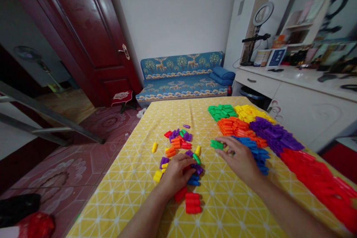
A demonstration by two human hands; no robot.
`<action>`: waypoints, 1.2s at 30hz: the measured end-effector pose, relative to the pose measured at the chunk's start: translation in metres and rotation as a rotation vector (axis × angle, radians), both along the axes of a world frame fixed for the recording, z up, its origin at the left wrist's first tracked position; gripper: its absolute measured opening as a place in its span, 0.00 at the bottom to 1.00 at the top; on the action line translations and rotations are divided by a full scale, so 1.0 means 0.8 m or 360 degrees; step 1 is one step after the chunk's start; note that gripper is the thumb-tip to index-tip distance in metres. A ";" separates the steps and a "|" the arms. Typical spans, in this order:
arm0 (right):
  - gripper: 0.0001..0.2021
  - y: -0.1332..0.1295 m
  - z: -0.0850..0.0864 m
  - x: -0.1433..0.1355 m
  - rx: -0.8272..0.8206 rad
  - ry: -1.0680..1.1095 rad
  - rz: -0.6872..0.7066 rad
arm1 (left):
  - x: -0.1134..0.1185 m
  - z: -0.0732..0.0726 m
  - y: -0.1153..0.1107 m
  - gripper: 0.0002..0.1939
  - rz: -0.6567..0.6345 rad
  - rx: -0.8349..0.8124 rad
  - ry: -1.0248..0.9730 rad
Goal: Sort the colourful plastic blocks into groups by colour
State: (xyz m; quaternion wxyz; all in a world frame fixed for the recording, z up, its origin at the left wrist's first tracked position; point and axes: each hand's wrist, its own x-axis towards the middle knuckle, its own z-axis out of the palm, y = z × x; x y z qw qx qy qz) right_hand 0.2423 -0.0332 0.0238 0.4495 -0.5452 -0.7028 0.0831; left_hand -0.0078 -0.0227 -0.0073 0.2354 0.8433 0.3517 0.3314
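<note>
Between the thumb and fingers of my right hand (pixel 238 156) is a green plastic building block (pixel 216 144), made of joined bullet-shaped tubes. It is held just left of the sorted piles. My left hand (pixel 177 173) rests over a loose group of mixed blocks, its fingers curled; whatever they grip is hidden. Close to its fingertips lie a green block (pixel 196 159), a purple block (pixel 198 169) and a blue block (pixel 193 180). A red block (pixel 193 203) sits nearer to me, and an orange block (pixel 170 151) lies beyond the hand.
Colour-sorted piles cover the table's right side: green (pixel 222 112), yellow (pixel 253 113), orange (pixel 237 126), purple (pixel 275 134), blue (pixel 258 154) and red (pixel 315 178). A yellow patterned cloth (pixel 122 193) covers the table. Beyond stands a blue sofa (pixel 181 78); a white dresser (pixel 306 96) is at right.
</note>
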 end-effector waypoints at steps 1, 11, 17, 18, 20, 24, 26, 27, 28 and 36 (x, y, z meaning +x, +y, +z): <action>0.15 0.019 0.012 0.018 0.0021 -0.0018 -0.0070 | 0.000 0.000 0.000 0.12 0.0000 -0.0001 0.0002; 0.16 0.232 0.039 0.172 -0.0361 -0.0559 -0.0679 | 0.000 -0.001 0.000 0.12 0.0001 -0.0049 -0.0023; 0.15 0.266 0.017 0.183 -0.0450 -0.0739 -0.0641 | 0.000 0.000 -0.001 0.12 0.0030 -0.0090 0.0008; 0.15 0.267 0.015 0.184 -0.0473 -0.0714 -0.0616 | 0.000 0.001 -0.001 0.12 0.0030 -0.0093 0.0013; 0.14 0.267 0.014 0.184 -0.0510 -0.0664 -0.0581 | 0.000 0.002 -0.001 0.12 0.0027 -0.0094 0.0019; 0.11 0.248 0.030 0.167 -0.0435 -0.0556 -0.0607 | 0.000 0.005 -0.001 0.11 0.0020 -0.0075 0.0013; 0.11 0.229 0.042 0.143 -0.0241 -0.0467 -0.0558 | 0.001 0.007 -0.001 0.10 0.0011 -0.0066 0.0008; 0.11 0.217 0.047 0.126 -0.0136 -0.0433 -0.0502 | 0.001 0.007 -0.001 0.10 0.0004 -0.0061 0.0004; 0.11 0.204 0.050 0.107 -0.0043 -0.0404 -0.0435 | 0.001 0.007 0.000 0.10 -0.0005 -0.0057 0.0001; 0.18 0.115 -0.004 -0.068 -0.0089 -0.0308 0.0435 | 0.000 0.000 -0.002 0.10 0.0018 0.0001 -0.0052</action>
